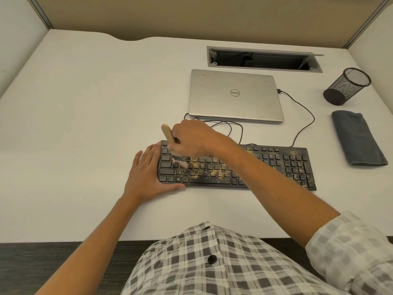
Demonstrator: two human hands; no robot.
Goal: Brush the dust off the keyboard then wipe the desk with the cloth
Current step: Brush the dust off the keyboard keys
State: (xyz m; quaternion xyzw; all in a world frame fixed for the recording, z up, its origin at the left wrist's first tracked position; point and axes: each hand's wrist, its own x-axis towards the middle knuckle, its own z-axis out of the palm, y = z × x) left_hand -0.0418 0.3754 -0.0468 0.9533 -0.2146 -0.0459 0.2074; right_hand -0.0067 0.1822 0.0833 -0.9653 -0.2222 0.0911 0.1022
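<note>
Brushing is under way: the right hand [191, 137] has its grip clamped on the brush [170, 143], bristles on the keyboard [276, 167] at its left end. The left hand [148, 173] lies flat, fingers apart, steadying it. Dust [214, 172] remains, so more sweeps rightward seem needed; the cloth [357, 138] waits on the bench [85, 124].

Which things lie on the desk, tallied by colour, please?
Black: 2, keyboard and mesh pen cup
Silver: 1, laptop
Grey: 1, cloth
Wooden: 1, brush, in the right hand
Total: 5
</note>
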